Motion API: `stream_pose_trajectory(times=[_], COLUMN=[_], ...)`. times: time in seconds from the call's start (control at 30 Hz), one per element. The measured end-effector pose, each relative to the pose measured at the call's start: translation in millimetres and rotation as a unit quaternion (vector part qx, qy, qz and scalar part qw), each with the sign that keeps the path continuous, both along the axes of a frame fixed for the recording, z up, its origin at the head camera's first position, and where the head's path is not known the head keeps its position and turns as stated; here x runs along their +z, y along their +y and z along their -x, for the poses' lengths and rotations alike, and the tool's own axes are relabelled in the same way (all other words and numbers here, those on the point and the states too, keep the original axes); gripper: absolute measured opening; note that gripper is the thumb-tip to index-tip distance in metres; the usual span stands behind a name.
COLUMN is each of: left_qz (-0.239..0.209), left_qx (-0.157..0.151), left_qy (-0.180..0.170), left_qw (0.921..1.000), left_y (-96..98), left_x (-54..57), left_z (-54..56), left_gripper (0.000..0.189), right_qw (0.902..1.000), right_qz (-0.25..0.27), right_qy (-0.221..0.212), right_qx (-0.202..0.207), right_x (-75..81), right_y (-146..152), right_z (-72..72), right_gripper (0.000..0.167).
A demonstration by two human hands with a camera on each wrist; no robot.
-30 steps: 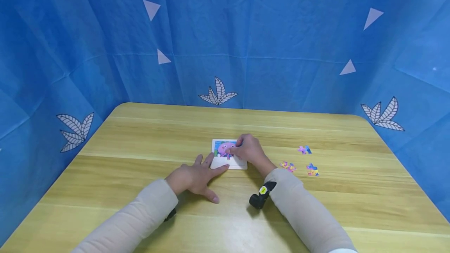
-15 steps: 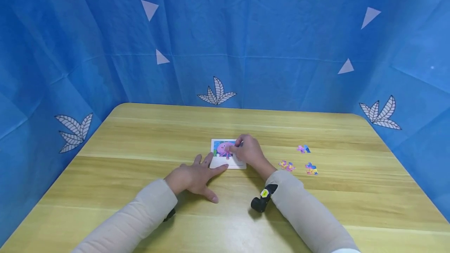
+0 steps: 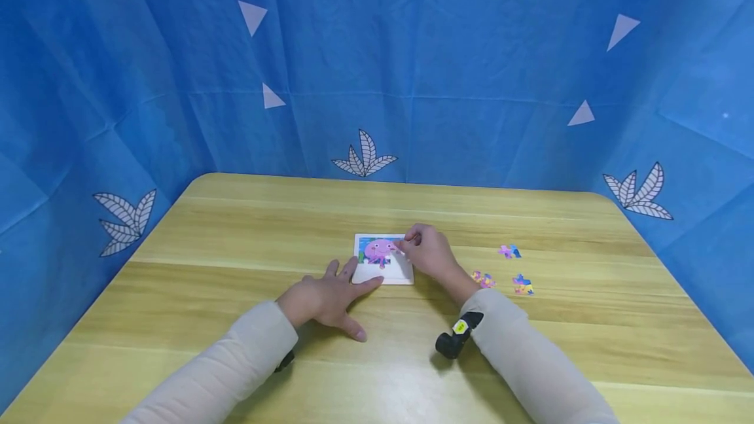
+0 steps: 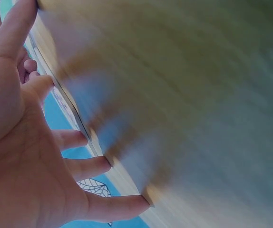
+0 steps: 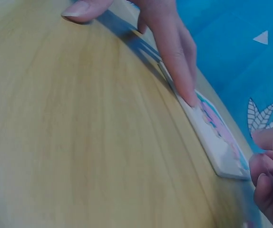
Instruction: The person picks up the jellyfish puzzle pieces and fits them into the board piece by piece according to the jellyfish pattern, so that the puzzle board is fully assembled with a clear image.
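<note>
A small white-framed jigsaw board [image 3: 402,274] lies mid-table. Its upper part bears a joined picture of a pink cartoon figure [image 3: 377,250] on blue; the lower part is bare white. My left hand [image 3: 326,296] is spread flat, with fingertips on the board's left and near edges and the thumb on the table. In the left wrist view its fingers [image 4: 98,206] are splayed. My right hand [image 3: 431,252] is over the board's upper right corner, fingertips at the picture. In the right wrist view, the right hand [image 5: 272,173] has bent fingers; I cannot tell whether they pinch a puzzle piece.
Loose puzzle pieces lie right of the board in three small clusters: one at the back [image 3: 510,251], one nearer the right forearm [image 3: 485,280] and one farther right [image 3: 523,284]. A blue curtain [image 3: 471,84] hangs behind the wooden table [image 3: 265,214].
My right hand has shifted right across the picture, from the pink figure toward the board's right edge, uncovering more of the figure's face. My left hand has stayed in place.
</note>
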State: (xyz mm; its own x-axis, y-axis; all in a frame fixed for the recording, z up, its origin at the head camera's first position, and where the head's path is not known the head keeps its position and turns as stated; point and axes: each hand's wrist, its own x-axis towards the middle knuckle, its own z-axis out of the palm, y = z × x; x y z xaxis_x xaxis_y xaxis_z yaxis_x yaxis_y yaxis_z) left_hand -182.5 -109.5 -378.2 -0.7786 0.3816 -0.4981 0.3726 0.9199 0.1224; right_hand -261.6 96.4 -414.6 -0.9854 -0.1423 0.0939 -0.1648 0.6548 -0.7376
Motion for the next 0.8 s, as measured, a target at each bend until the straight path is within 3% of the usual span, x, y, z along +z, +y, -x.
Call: stream_pose_trajectory(times=[0.1,0.33,0.8], left_qz=[-0.001,-0.012,-0.016], left_qx=[0.003,0.007,0.016], left_qy=[0.000,-0.001,-0.004], left_qw=[1.0000,0.9999,0.9997], left_y=[0.6,0.7,-0.2], left_x=[0.1,-0.2,-2.1], left_z=[-0.6,-1.8,-1.0], left_gripper=[0.095,0.096,0.096], right_qw=[0.9999,0.9995,0.9982], right_qz=[-0.005,-0.002,-0.026], right_qy=[0.009,-0.027,-0.017], right_qx=[-0.001,-0.015,-0.051], right_x=[1.5,7.3,10.9], right_y=[9.7,35.6,78.7], right_z=[1.0,1.5,3.4], right_gripper=[0.021,0.026,0.032])
